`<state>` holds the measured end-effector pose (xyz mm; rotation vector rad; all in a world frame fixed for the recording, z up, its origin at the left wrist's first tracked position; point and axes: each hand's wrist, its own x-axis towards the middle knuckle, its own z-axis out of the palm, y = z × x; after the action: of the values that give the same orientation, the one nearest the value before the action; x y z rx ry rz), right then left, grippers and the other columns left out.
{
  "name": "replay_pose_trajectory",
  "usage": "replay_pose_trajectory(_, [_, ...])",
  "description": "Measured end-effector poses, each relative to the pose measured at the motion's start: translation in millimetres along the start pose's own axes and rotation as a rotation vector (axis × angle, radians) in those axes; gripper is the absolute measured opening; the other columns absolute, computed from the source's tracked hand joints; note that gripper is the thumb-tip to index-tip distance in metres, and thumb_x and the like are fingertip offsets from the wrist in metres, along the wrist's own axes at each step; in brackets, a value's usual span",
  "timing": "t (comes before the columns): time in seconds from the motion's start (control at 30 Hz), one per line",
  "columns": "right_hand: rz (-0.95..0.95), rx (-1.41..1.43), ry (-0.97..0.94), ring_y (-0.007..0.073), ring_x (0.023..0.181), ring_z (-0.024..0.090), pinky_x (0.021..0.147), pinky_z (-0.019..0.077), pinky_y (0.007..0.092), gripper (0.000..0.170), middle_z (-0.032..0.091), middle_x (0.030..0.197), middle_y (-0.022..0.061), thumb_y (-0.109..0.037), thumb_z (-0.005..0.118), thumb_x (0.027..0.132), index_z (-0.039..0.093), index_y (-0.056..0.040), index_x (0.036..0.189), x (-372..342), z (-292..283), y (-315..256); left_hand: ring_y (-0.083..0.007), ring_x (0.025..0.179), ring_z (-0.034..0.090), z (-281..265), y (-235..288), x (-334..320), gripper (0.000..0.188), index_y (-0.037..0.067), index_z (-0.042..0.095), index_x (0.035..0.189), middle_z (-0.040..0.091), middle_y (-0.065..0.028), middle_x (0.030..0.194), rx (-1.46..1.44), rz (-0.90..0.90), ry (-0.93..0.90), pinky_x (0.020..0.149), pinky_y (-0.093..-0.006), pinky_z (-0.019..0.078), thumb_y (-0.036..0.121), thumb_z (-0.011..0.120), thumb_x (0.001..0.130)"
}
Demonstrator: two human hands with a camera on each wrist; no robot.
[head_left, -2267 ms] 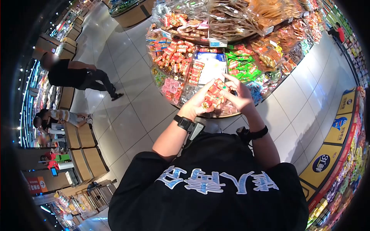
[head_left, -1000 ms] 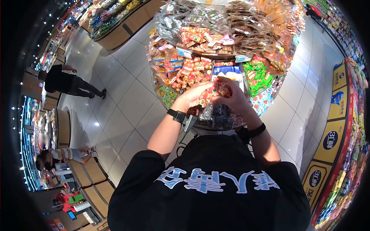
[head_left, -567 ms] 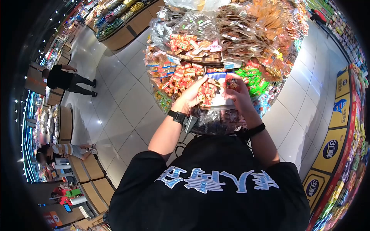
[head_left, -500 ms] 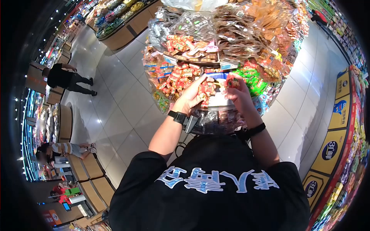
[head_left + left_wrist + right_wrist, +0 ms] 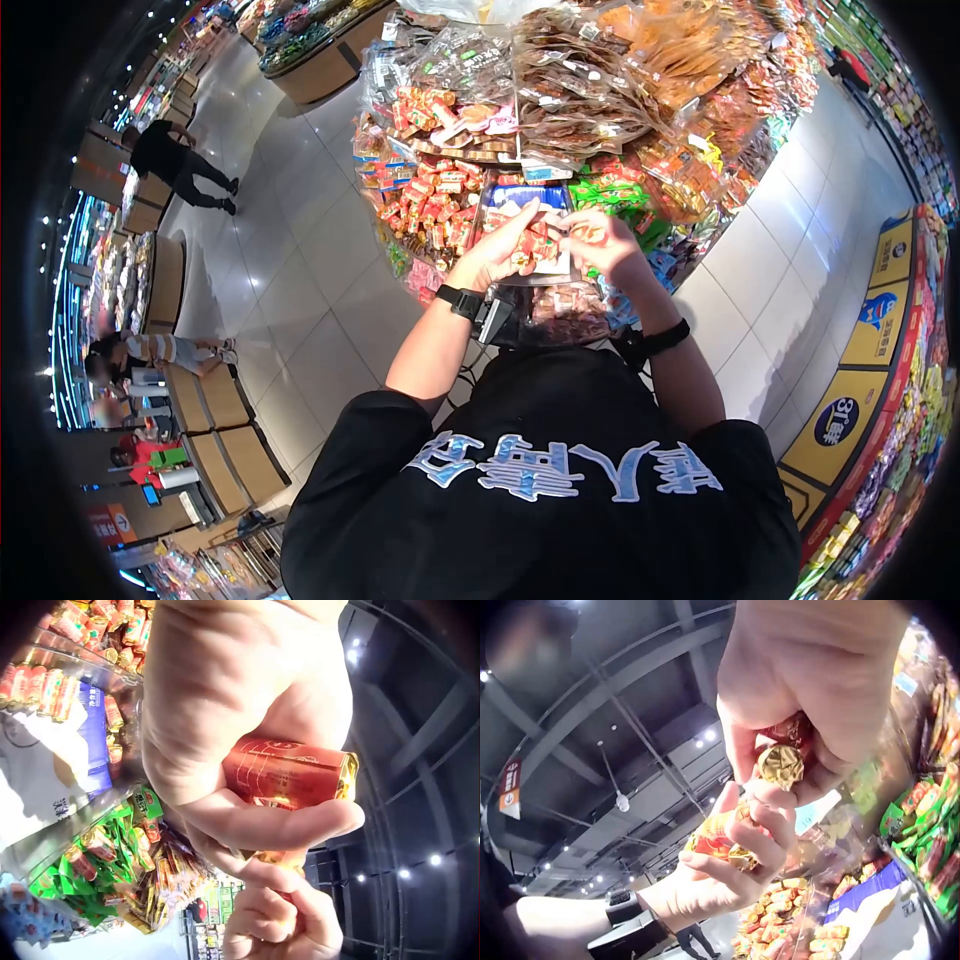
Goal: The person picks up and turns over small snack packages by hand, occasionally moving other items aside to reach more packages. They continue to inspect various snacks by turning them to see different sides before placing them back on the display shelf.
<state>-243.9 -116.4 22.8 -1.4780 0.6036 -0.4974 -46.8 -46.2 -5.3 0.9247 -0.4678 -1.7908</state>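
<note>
The left hand (image 5: 497,258) has its fingers curled round red wrapped candies (image 5: 289,776); the right hand (image 5: 612,252) grips a gold-ended candy (image 5: 781,766) just beside them

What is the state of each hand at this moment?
Left hand: closed around red-wrapped sweets.
Right hand: closed around a gold-ended red sweet.
</note>
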Motion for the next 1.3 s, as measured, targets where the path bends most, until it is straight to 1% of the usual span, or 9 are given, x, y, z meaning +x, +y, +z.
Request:
replay_pose_trajectory(0.13, [-0.136,-0.611,-0.045,0.0229,0.09,0.069,0.083,0.0528,0.0313,0.032,0.07,0.102,0.0127,-0.027,0.077,0.079,0.07,-0.0056,0.102,2.9,3.8,-5.9,-0.0094,0.046,0.061,2.0,-3.0,1.5,0.045,0.009,0.061,0.106,0.066,-0.0034,0.071,0.087,-0.047,0.035,0.033,-0.0191,0.0472,0.049,0.042,0.1])
replay_pose_trajectory(0.4, [-0.139,-0.486,0.189,0.0267,0.065,0.066,0.063,0.052,0.0353,0.028,0.067,0.072,0.0153,-0.031,0.076,0.079,0.07,-0.0065,0.091,13.2,29.1,2.8,-0.0126,0.059,0.067,-9.2,-6.9,-12.2,0.034,0.005,0.059,0.109,0.068,-0.0066,0.081,0.031,0.139,0.141,0.038,-0.0211,0.0516,0.036,0.049,0.1])
replay_pose_trajectory(0.43, [-0.033,-0.572,0.136,0.0242,0.073,0.068,0.067,0.0529,0.0343,0.026,0.07,0.087,0.0158,-0.025,0.076,0.08,0.069,-0.0045,0.095,13.3,33.0,-0.8,-0.0138,0.059,0.067,-12.1,-6.4,-15.6,0.029,0.004,0.06,0.108,0.069,-0.0074,0.082,0.011,0.165,0.109,0.038,-0.0221,0.0522,0.03,0.052,0.099])
replay_pose_trajectory(0.53, [-0.383,-0.365,0.168,0.0212,0.086,0.067,0.074,0.0528,0.0332,0.027,0.069,0.106,0.016,-0.017,0.077,0.08,0.066,-0.0016,0.1,18.5,40.7,12.4,-0.0139,0.055,0.066,-18.4,3.2,-26.4,0.03,0.004,0.059,0.109,0.067,-0.0061,0.081,-0.033,0.174,0.101,0.038,-0.0223,0.0515,0.031,0.051,0.1])
replay_pose_trajectory(0.7, [-0.314,0.023,0.1,0.0088,0.084,0.057,0.077,0.0497,0.0237,0.043,0.059,0.095,0.0027,0.006,0.062,0.085,0.053,-0.0064,0.126,20.6,34.2,16.8,-0.0188,0.073,0.068,-38.4,12.1,-34.8,0.04,0.0,0.059,0.112,0.065,-0.0108,0.088,0.004,0.113,0.026,0.038,-0.0214,0.0497,0.036,0.045,0.101])
replay_pose_trajectory(0.8, [-0.248,0.237,0.066,0.0119,0.089,0.058,0.081,0.0487,0.0254,0.043,0.058,0.097,0.0044,0.007,0.058,0.087,0.052,-0.004,0.127,21.6,34.6,15.0,-0.0182,0.073,0.068,-42.8,13.0,-34.9,0.041,0.0,0.058,0.115,0.065,-0.0101,0.086,0.039,0.145,0.017,0.039,-0.0207,0.0491,0.035,0.045,0.101])
replay_pose_trajectory(0.93, [-0.277,0.3,-0.005,0.0118,0.092,0.058,0.084,0.0474,0.0262,0.046,0.059,0.099,0.004,0.006,0.058,0.086,0.05,-0.0056,0.13,23.1,38.6,12.3,-0.0186,0.077,0.069,-48.2,12.7,-30.4,0.037,-0.002,0.059,0.116,0.068,-0.0112,0.092,-0.069,0.111,0.014,0.062,-0.0282,0.0587,0.03,0.049,0.1])
replay_pose_trajectory(1.13, [-0.313,-0.244,0.029,0.0109,0.083,0.059,0.076,0.0492,0.0262,0.052,0.063,0.099,0.0055,-0.01,0.074,0.081,0.052,-0.0045,0.128,31.4,47.1,14.9,-0.0173,0.084,0.069,-32.4,15.7,-29.2,0.03,0.0,0.06,0.115,0.069,-0.0106,0.097,0.028,0.136,0.078,0.073,-0.03,0.0593,0.024,0.053,0.099])
replay_pose_trajectory(1.3, [-0.482,-0.63,0.107,0.0179,0.095,0.063,0.086,0.0499,0.0299,0.06,0.065,0.106,0.0116,-0.021,0.083,0.075,0.054,-0.0033,0.124,31.4,47.0,19.2,-0.0142,0.074,0.069,-16.9,17.2,-27.4,0.027,0.001,0.059,0.114,0.069,-0.0085,0.095,0.067,0.141,0.133,0.06,-0.0257,0.0593,0.023,0.054,0.098])
